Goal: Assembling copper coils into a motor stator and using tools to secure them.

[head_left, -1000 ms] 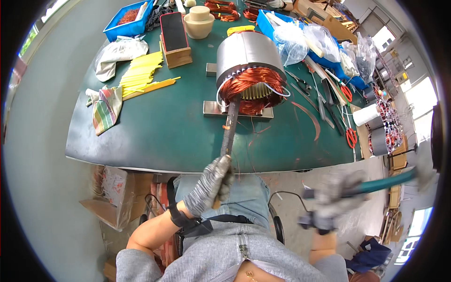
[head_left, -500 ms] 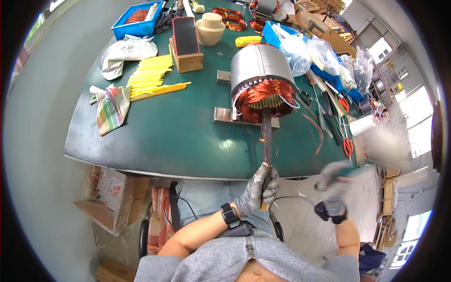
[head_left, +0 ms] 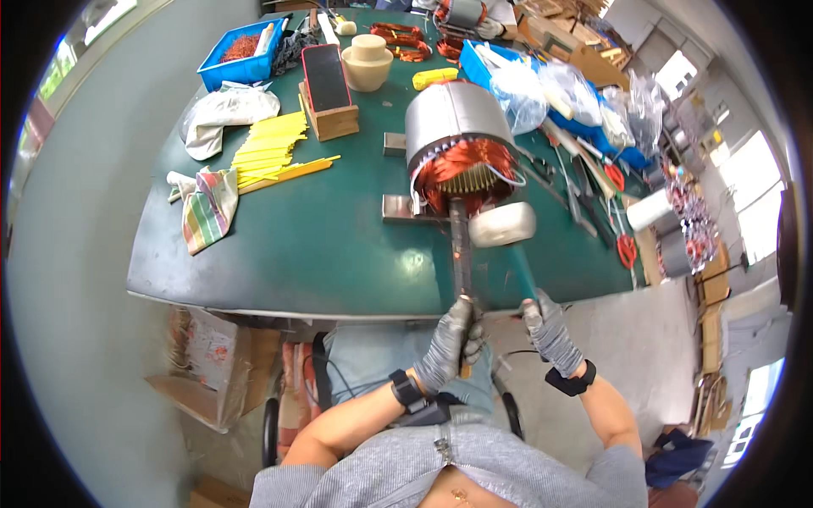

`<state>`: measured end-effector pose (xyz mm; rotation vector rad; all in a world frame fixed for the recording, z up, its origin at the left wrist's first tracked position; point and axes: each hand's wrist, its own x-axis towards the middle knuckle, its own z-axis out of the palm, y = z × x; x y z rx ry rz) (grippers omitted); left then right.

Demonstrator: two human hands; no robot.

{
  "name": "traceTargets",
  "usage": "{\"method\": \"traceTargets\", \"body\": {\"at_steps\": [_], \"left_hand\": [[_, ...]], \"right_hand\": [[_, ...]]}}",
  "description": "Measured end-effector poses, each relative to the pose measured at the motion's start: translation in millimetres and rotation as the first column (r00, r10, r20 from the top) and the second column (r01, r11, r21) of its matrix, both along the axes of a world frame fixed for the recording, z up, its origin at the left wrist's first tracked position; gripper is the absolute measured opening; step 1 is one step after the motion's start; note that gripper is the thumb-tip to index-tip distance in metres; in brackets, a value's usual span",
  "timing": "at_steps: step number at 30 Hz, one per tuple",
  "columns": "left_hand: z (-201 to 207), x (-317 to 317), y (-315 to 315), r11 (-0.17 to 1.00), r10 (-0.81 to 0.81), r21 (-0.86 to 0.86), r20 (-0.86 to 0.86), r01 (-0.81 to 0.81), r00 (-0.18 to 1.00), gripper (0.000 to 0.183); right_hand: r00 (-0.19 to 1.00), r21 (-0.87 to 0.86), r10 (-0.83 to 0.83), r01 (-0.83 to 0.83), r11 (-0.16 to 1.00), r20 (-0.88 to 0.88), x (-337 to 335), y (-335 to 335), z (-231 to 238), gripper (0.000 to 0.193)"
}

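Observation:
A motor stator [head_left: 461, 118] with a silver shell and copper windings [head_left: 470, 165] lies on its side on two metal blocks; the nearer metal block [head_left: 406, 208] shows more plainly. My left hand [head_left: 450, 343], gloved in grey, is closed round a long dark bar [head_left: 460, 254]. The bar's far end reaches the stator's lower opening, and its tip is hidden there. In my gloved right hand [head_left: 552, 332] is the green handle of a mallet [head_left: 503, 225]. Its white head is beside the bar, close to the windings; whether they touch I cannot tell.
Yellow strips [head_left: 267, 152], a striped cloth [head_left: 209, 212] and a phone [head_left: 325, 78] on a wooden stand occupy the left side of the green table [head_left: 313, 245]. Scissors [head_left: 627, 250] and other tools lie right. Blue bins [head_left: 474, 63] stand farther back. Across the table is another person's gloved hand [head_left: 489, 29].
My right hand has swung the mallet inward from the far right to beside the bar. My left hand keeps its hold on the bar. The whole view has shifted slightly.

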<state>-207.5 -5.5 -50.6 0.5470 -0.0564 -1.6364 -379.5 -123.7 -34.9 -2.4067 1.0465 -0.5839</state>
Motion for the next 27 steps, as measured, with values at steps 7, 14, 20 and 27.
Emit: {"method": "traceTargets", "body": {"at_steps": [7, 14, 20, 27], "left_hand": [[11, -20, 29, 0.942, -0.194, -0.080, 0.664, 0.326, 0.722, 0.031], [31, -20, 47, 0.716, 0.156, -0.196, 0.980, 0.670, 0.121, 0.034], [52, 94, 74, 0.965, 0.225, -0.213, 0.972, 0.150, -0.064, 0.018], [12, 230, 99, 0.945, -0.131, -0.178, 0.560, -0.273, -0.818, 0.015]], "right_hand": [[0.840, 0.635, -0.271, -0.109, 0.765, 0.470, -33, 64, 20, 0.033], [0.800, 0.534, -0.360, 0.058, 0.843, 0.480, -13, 63, 31, 0.024], [0.963, -0.052, -0.189, 0.202, 0.978, 0.190, -52, -99, 34, 0.033], [0.936, -0.702, -0.209, -0.055, 0.710, -0.284, -19, -141, 24, 0.036]]}}
